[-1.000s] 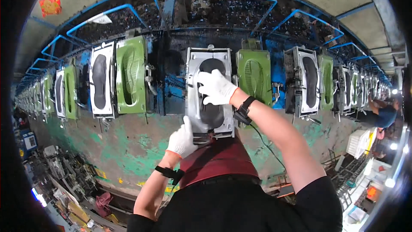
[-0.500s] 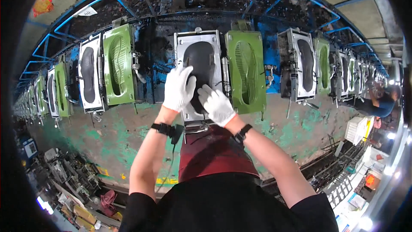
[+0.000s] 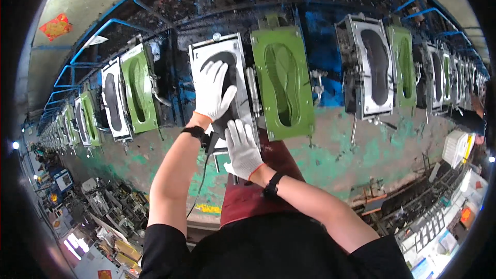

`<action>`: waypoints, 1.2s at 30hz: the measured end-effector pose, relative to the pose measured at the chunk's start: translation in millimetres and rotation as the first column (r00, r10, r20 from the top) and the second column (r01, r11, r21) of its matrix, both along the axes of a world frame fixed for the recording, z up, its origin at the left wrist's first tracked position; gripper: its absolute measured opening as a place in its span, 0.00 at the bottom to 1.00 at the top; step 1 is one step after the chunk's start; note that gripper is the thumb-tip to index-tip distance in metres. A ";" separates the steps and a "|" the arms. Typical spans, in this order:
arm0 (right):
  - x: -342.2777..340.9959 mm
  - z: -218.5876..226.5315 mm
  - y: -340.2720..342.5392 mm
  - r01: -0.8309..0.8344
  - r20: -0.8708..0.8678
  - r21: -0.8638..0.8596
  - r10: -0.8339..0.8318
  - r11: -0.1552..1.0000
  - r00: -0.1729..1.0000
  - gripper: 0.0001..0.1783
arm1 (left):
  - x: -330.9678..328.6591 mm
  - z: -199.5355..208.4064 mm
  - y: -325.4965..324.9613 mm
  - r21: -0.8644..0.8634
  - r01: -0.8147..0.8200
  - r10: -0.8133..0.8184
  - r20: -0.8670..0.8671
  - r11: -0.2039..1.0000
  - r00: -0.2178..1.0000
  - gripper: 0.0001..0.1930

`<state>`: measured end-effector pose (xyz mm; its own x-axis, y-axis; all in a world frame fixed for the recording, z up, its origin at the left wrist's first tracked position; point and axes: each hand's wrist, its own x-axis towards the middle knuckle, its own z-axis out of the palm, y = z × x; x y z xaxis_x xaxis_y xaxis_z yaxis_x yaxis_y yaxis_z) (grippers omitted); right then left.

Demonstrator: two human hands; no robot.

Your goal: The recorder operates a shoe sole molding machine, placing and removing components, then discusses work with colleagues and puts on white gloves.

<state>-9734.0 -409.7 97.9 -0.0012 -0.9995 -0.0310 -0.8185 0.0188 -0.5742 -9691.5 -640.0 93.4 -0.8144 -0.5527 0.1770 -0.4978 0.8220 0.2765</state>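
Observation:
In front of me a dark shoe sole (image 3: pixel 230 67) lies in an open silver mould half (image 3: pixel 203 54). My left hand (image 3: pixel 213 90), in a white knit glove, rests flat over the upper and middle part of this sole, fingers stretched out. Lower down, my gloved right hand (image 3: pixel 242 150) lies over the near end, its fingers extended along the sole and its palm by the mould's near edge. Both hands hide much of the sole. Hinged on the right is the green mould half (image 3: pixel 261 80), with a sole-shaped, ribbed hollow.
More open moulds stand in a row on both sides, among them a silver one (image 3: pixel 385 101) to the right and a green one (image 3: pixel 150 113) to the left. Blue tube rails (image 3: pixel 111 23) run behind them. A white crate (image 3: pixel 457 147) stands at the right.
My left hand has moved up over the sole and flattened. My right hand has shifted down and left to the mould's near end. The view has turned slightly.

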 end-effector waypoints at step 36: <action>50.5 47.2 -1.3 0.122 -0.057 0.620 -0.111 0.775 0.992 0.21 | -8.7 12.3 35.1 -0.004 -0.160 0.156 0.241 0.987 0.958 0.45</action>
